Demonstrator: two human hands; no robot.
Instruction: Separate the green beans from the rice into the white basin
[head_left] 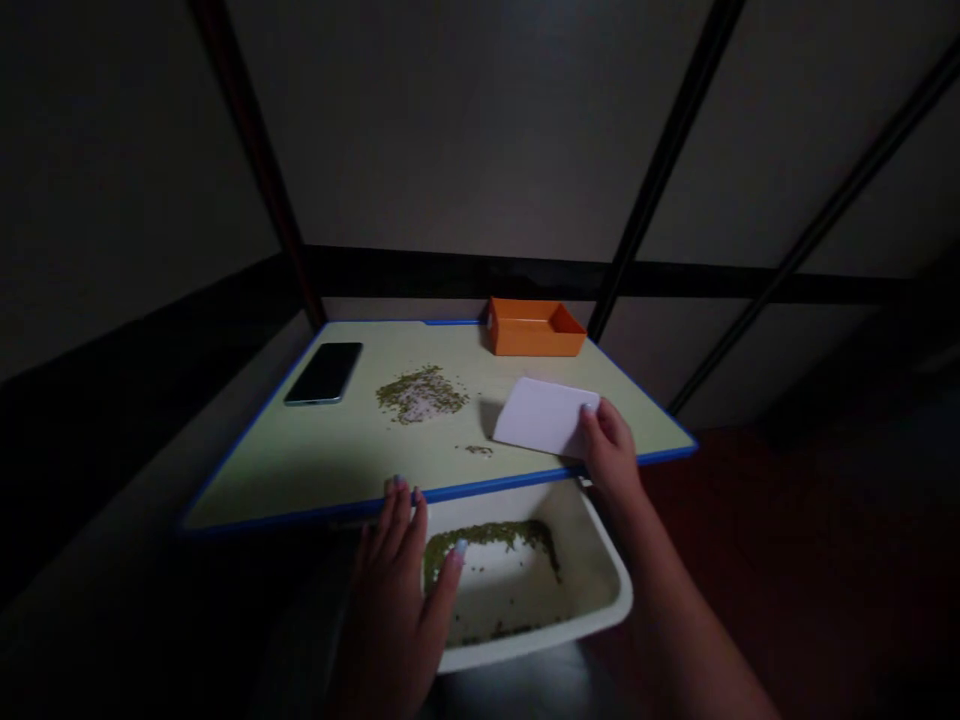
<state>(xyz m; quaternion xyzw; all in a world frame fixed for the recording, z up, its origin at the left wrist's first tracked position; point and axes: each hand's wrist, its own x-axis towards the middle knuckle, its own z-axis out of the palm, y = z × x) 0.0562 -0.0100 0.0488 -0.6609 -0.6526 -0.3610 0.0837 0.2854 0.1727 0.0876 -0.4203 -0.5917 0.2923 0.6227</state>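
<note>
Dim wall panels (450,130) back a pale tabletop (300,470) with a blue edge in the head view. Right hand (611,445): the fingers are closed on one end of a white card (544,415), thumb on its upper face, presumably to keep it stiff and leave the opposite edge free. A sparse scatter of grains (478,451) lies left of these fingers, just beyond the card; a larger grain heap (424,393) lies farther left. Left hand (401,580): the fingers are extended, thumb apart, over the left side of a white tub (619,600), perhaps to steady it; pressure cannot be told. Green grains (540,535) line the tub beyond the thumb. An orange tray (536,343) and a phone (326,373) sit beyond the fingers, probably parked clear of the hands.
</note>
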